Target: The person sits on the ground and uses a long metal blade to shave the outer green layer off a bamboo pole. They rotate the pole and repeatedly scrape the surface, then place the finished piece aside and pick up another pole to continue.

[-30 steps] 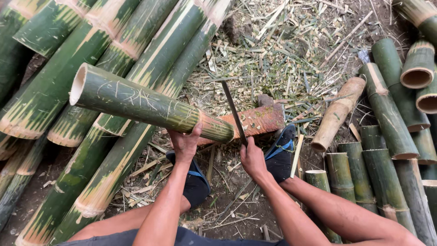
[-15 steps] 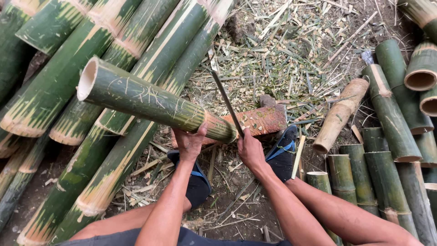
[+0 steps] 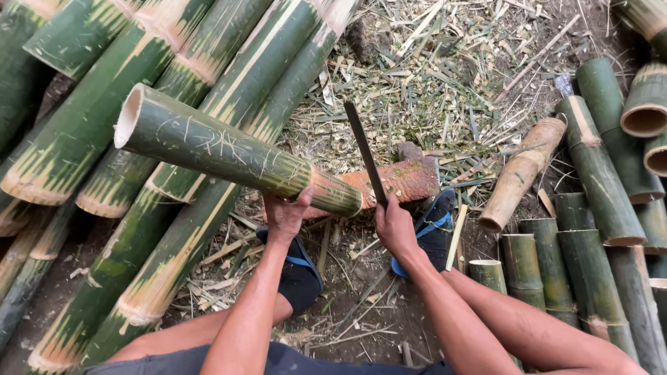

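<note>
My left hand (image 3: pixel 286 214) grips the underside of a green bamboo section (image 3: pixel 222 149) scratched with pale marks; its hollow end points up-left and its cut end rests on a reddish wooden chopping block (image 3: pixel 406 179). My right hand (image 3: pixel 393 226) holds the handle of a long dark blade (image 3: pixel 366 154) that stands raised and tilted just beyond the bamboo's cut end. Both my feet, in blue-strapped sandals (image 3: pixel 432 229), sit on the ground below the block.
Long green bamboo poles (image 3: pixel 104 118) lie stacked at the left. Short cut bamboo pieces (image 3: pixel 597 187) pile at the right, with a tan dry piece (image 3: pixel 522 172) nearby. Bamboo shavings and splinters (image 3: pixel 445 76) cover the dirt ahead.
The blade has swung from a low slant over the block to a more raised position. The bamboo section's hollow end has risen slightly and shifted right.
</note>
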